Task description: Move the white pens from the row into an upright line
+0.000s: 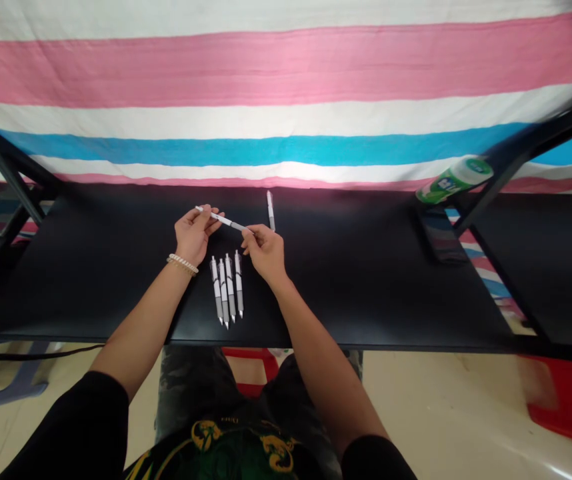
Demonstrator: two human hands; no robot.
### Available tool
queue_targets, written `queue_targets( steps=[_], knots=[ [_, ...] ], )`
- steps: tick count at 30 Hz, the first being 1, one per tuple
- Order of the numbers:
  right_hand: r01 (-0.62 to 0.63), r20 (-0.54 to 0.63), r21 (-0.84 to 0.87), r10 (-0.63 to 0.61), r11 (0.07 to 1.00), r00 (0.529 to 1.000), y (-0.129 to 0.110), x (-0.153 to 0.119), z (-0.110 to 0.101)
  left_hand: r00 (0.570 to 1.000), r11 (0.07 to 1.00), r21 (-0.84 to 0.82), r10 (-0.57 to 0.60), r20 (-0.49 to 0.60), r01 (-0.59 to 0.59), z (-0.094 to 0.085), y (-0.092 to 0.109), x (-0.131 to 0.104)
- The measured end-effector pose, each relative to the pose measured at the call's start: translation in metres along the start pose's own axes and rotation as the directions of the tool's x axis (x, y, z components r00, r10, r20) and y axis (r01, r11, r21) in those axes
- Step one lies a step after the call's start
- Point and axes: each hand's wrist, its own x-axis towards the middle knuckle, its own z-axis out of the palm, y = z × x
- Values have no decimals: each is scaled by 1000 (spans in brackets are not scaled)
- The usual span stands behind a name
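A white and grey pen [229, 222] is held nearly level above the black table, slanting down to the right. My left hand [194, 233] pinches its white end, and my right hand [265, 250] pinches its grey tip end, which the fingers partly hide. Below the hands, several similar pens [227, 290] lie side by side with their tips towards me. Another white pen [271, 208] lies beyond my right hand, its lower end hidden behind that hand.
The black table [366, 287] stands against a striped cloth [286, 120]. At the right back, a green and white canister [455, 180] stands near a dark flat object [441, 235]. Black metal struts [526, 157] rise at the table's sides. A red stool [566, 400] is on the floor.
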Motion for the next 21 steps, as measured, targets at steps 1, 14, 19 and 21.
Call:
queue_targets(
  steps=[1,14,19,21],
  knots=[
    [-9,1,3,9,1000,1000,0,0,0,1000,1000,0,0,1,0,0,0,0],
    [-55,33,-13,56,998,998,-5,0,-3,1000,1000,12,23,15,-23,1,0,-2],
    [-36,37,-13,37,999,999,-2,0,-3,1000,1000,20,19,10,-19,2,0,-2],
    [-21,73,-38,24,999,997,-1,0,-3,1000,1000,18,16,20,-16,2,1,-2]
  ],
)
